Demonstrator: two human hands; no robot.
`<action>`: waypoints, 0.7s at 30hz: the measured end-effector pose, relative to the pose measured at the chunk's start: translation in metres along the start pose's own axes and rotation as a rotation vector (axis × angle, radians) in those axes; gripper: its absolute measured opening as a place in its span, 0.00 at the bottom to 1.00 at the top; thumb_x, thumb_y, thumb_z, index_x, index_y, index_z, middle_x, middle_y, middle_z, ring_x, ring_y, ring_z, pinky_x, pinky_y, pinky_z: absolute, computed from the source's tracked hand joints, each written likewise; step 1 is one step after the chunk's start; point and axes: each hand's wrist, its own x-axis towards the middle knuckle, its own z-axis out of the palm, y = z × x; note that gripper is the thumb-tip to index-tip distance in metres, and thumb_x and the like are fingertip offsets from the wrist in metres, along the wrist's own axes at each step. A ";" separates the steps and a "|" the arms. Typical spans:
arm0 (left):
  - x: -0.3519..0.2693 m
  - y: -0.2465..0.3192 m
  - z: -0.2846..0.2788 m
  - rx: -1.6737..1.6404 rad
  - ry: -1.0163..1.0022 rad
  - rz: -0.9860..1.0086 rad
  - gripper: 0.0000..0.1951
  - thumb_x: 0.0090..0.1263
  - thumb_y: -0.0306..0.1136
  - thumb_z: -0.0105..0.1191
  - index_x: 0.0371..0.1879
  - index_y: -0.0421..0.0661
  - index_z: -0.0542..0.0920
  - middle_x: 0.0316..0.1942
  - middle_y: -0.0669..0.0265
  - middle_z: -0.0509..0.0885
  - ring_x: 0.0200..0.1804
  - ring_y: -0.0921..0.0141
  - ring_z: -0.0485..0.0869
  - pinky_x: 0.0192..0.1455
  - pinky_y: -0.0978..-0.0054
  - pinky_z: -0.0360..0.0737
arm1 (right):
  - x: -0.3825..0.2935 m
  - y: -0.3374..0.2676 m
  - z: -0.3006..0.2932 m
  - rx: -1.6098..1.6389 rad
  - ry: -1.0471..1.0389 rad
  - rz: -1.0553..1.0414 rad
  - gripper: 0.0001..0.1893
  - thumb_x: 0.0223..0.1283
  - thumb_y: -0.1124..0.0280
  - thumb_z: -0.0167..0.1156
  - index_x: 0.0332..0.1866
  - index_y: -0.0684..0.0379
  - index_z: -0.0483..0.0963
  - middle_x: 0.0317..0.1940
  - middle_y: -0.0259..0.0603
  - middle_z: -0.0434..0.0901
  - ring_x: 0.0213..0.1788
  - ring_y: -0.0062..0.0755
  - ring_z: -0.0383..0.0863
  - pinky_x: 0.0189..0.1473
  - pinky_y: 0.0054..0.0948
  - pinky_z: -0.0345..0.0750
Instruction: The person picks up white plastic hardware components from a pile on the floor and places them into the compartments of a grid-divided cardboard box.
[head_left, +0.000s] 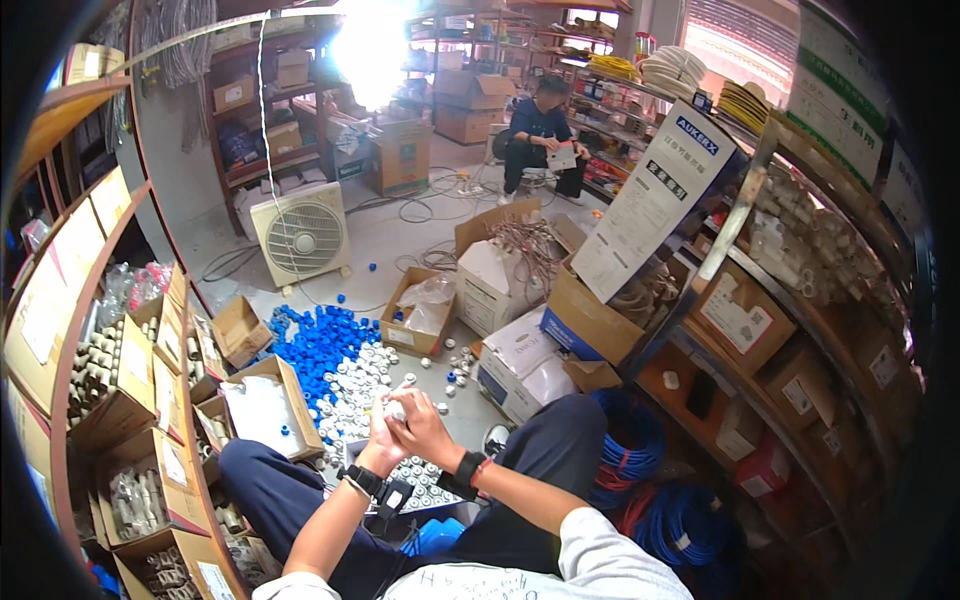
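My left hand (384, 439) and my right hand (426, 424) meet in front of me, fingers closed around a small white plastic fitting (394, 410), which they partly hide. Just below them, between my legs, a tray holds rows of white round fittings (424, 480). Past my hands, loose white plastic fittings (358, 375) are heaped on the floor. They border a larger heap of blue plastic caps (319, 337) on the left. An open cardboard box with a clear plastic bag (262, 412) stands left of the heaps, with a blue piece on the bag.
Shelves with boxes of pipe fittings (97, 367) rise at left; more shelving (739, 315) stands at right. A box fan (304, 238), a small open carton (420, 311) and larger cartons (517, 360) stand ahead. Blue coils (679, 525) lie at right. Another person (541, 139) sits farther back.
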 end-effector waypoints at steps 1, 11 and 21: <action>-0.001 0.003 -0.002 0.034 0.005 -0.014 0.22 0.65 0.50 0.36 0.49 0.49 0.73 0.46 0.64 0.77 0.48 0.66 0.75 0.53 0.66 0.71 | -0.001 -0.002 0.001 0.060 0.020 0.020 0.17 0.49 0.66 0.58 0.46 0.56 0.67 0.42 0.48 0.70 0.46 0.49 0.69 0.47 0.42 0.67; 0.016 0.032 0.016 0.172 0.088 -0.245 0.19 0.64 0.45 0.42 0.49 0.49 0.73 0.44 0.64 0.77 0.45 0.67 0.76 0.51 0.67 0.73 | 0.023 0.007 -0.011 -0.123 0.000 0.131 0.18 0.54 0.60 0.54 0.48 0.56 0.66 0.39 0.44 0.74 0.44 0.43 0.72 0.45 0.38 0.66; 0.059 0.062 -0.004 0.137 0.060 -0.198 0.22 0.65 0.47 0.37 0.51 0.47 0.72 0.43 0.64 0.76 0.45 0.66 0.76 0.49 0.64 0.74 | 0.060 0.032 -0.002 -0.040 -0.061 0.186 0.22 0.52 0.60 0.58 0.50 0.58 0.67 0.40 0.46 0.75 0.43 0.46 0.74 0.44 0.37 0.71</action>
